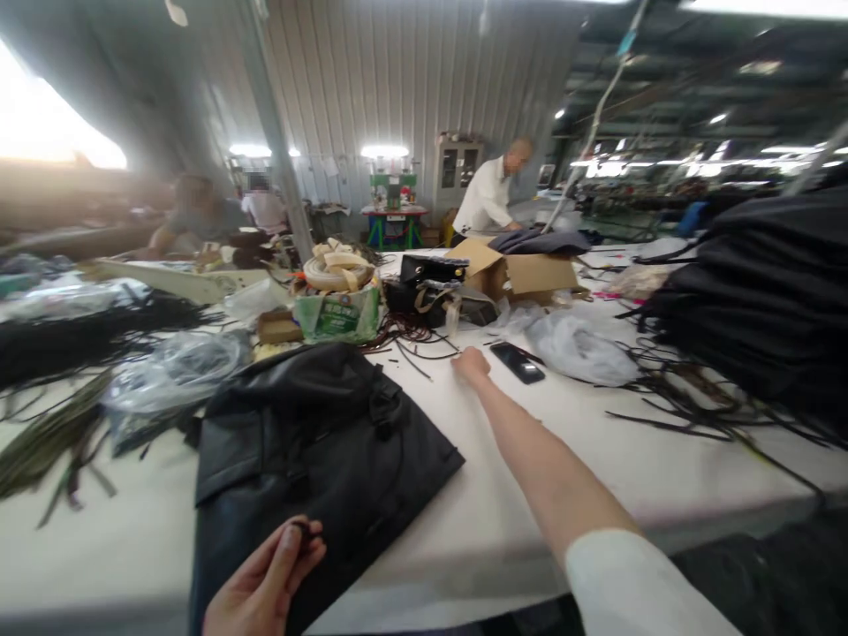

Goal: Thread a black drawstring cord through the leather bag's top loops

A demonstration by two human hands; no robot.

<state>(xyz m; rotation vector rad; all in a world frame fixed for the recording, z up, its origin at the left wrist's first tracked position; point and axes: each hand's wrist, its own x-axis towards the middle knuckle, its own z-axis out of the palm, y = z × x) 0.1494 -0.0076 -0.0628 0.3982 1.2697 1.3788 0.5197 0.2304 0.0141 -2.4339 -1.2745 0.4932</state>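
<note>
A black leather bag (318, 442) lies flat on the white table (596, 442) in front of me. My left hand (265, 583) is at the near edge over the bag, thumb and fingers pinched on a small dark piece, perhaps a cord end. My right arm stretches far across the table; my right hand (472, 364) rests knuckles-up among thin dark cords (414, 344), fingers curled and hidden from view. A black phone (518, 362) lies just right of that hand.
A tall stack of black bags (775, 300) stands at the right. Also on the table: a clear plastic bag (583, 349), an open cardboard box (513, 269), a green packet with coiled webbing (337, 300), and dark straps at left (59, 424). Other people work at the back.
</note>
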